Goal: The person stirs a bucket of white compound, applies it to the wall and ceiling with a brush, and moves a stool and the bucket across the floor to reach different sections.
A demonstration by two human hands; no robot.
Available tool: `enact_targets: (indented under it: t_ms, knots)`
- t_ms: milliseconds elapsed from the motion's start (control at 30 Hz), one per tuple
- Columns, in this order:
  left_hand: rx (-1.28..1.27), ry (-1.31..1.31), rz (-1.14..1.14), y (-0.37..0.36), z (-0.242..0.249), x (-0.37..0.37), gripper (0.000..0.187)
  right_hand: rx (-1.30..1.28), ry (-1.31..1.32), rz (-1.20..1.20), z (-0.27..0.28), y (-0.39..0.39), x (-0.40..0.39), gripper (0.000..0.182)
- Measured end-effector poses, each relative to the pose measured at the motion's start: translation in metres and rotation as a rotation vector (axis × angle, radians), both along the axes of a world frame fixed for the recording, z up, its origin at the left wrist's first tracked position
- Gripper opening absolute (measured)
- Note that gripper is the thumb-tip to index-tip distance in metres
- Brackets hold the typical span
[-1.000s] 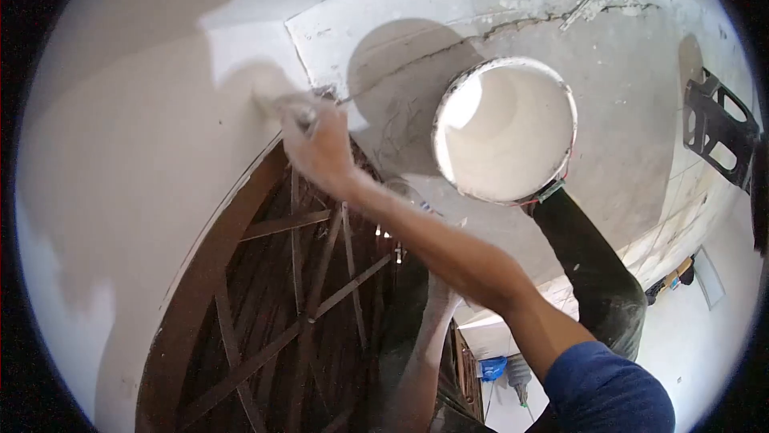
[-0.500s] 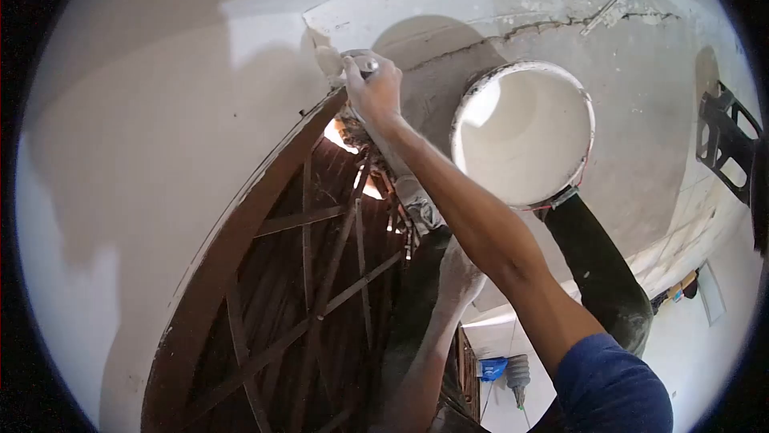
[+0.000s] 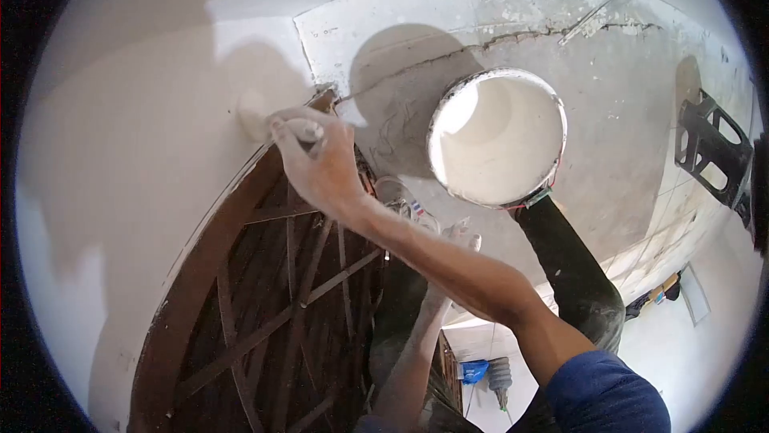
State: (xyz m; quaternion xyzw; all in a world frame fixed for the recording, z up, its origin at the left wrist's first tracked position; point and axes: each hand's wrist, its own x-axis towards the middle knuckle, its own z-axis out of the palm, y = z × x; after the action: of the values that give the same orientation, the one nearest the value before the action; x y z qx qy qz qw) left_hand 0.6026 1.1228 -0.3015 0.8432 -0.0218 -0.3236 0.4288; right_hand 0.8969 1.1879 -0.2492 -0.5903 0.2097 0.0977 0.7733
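Observation:
My right hand [image 3: 324,159] is closed around the pale, rounded handle [image 3: 307,130] of a tool. The tool's light, blurred head [image 3: 255,116] lies against the white wall [image 3: 168,169], just beside the edge of a brown curved frame [image 3: 210,241]. Lower down, my left hand [image 3: 459,237] shows beyond my right forearm, its whitened fingers apart and partly hidden. A bucket [image 3: 436,157] with a smeared rim and thick off-white liquid inside is to the right of my right hand.
Dark crossed slats [image 3: 280,313] fill the space within the brown frame. A cracked grey surface [image 3: 613,128] lies behind the bucket. At the right is a black plastic stand [image 3: 717,149]. My dark-trousered leg [image 3: 565,265] is below the bucket, and a blue item [image 3: 473,370] lies near the bottom.
My right hand has moved left and down along the frame's edge with the tool. My left fingers have come into view. The view has shifted slightly, placing the bucket further left.

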Motion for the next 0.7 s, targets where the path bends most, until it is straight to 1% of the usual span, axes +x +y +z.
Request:
enact_targets:
  t_ms: [67, 100, 133, 200, 267, 300, 333, 400, 467, 500, 600, 667, 700]
  knots:
    - [-0.035, 0.086, 0.013, -0.002, 0.005, 0.011, 0.036, 0.175, -0.076, -0.144, 0.013, -0.001, -0.005, 0.013]
    - [-0.051, 0.147, 0.036, -0.002, 0.008, 0.017, 0.036, 0.197, -0.029, -0.031, 0.027, -0.023, -0.003, 0.015]
    - [-0.067, 0.216, 0.064, -0.001, 0.013, 0.024, 0.036, 0.145, -0.088, -0.064, 0.024, -0.031, -0.005, 0.015]
    - [-0.106, 0.374, 0.12, 0.004, 0.023, 0.037, 0.037, 0.041, -0.209, -0.124, 0.007, -0.04, -0.003, 0.019]
    - [-0.114, 0.447, 0.159, 0.003, 0.03, 0.044, 0.037, 0.129, 0.115, -0.038, -0.011, -0.051, 0.016, 0.021]
    - [-0.105, 0.449, 0.151, 0.005, 0.028, 0.044, 0.037, 0.009, 0.06, -0.063, -0.029, -0.047, 0.029, 0.021]
    - [-0.072, 0.377, 0.129, 0.005, 0.023, 0.034, 0.037, -0.109, 0.007, -0.091, -0.054, -0.037, 0.039, 0.022]
    - [0.003, 0.234, 0.084, 0.005, 0.011, 0.012, 0.036, -0.251, 0.137, -0.052, -0.098, -0.011, 0.054, 0.022]
    - [0.028, 0.076, -0.006, 0.008, 0.004, -0.003, 0.037, -0.175, 0.149, -0.002, -0.108, 0.012, 0.054, 0.023]
    - [0.032, 0.061, -0.007, 0.011, 0.003, -0.004, 0.037, -0.142, 0.155, 0.026, -0.108, 0.019, 0.055, 0.023]
    - [0.04, 0.026, 0.004, 0.012, 0.003, -0.005, 0.038, -0.162, -0.018, -0.093, -0.067, 0.025, 0.04, 0.021]
    - [0.036, 0.015, 0.013, 0.007, 0.003, -0.001, 0.039, -0.05, 0.028, 0.097, -0.037, 0.014, 0.029, 0.02]
    - [0.033, 0.009, 0.011, 0.005, 0.003, 0.003, 0.039, -0.032, 0.034, 0.12, -0.017, 0.007, 0.026, 0.02]
